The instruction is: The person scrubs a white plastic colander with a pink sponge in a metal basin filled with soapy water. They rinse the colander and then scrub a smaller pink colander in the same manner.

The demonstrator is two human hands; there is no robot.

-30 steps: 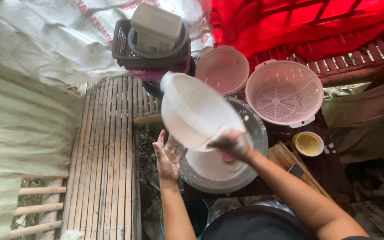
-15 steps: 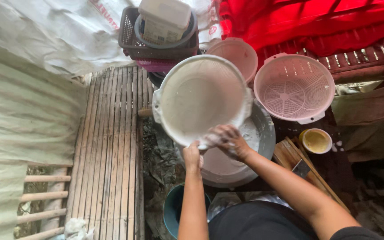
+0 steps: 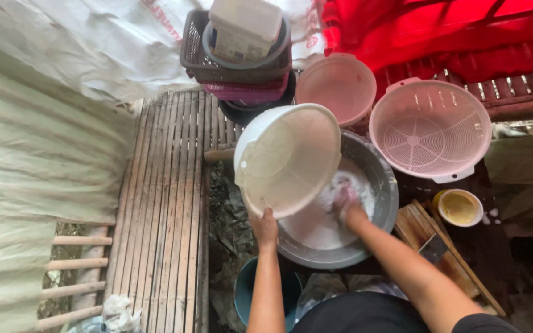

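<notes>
Head view: left hand (image 3: 265, 226) grip pinching rim of white strainer bowl (image 3: 288, 159), tilted over metal basin (image 3: 365, 203). Right hand (image 3: 347, 200) down in basin's suds, grip state unclear.

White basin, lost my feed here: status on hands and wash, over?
Left hand grips white basin by its rim, tilted over the metal tub. Right hand down in the suds. Pink colander alongside, clear.

Bamboo worktop (image 3: 161, 216) on L open; R side crowded w/ pink colander (image 3: 430, 129), pink basin (image 3: 335, 86), stacked baskets (image 3: 242, 68) behind metal basin (image 3: 377, 203).
</notes>
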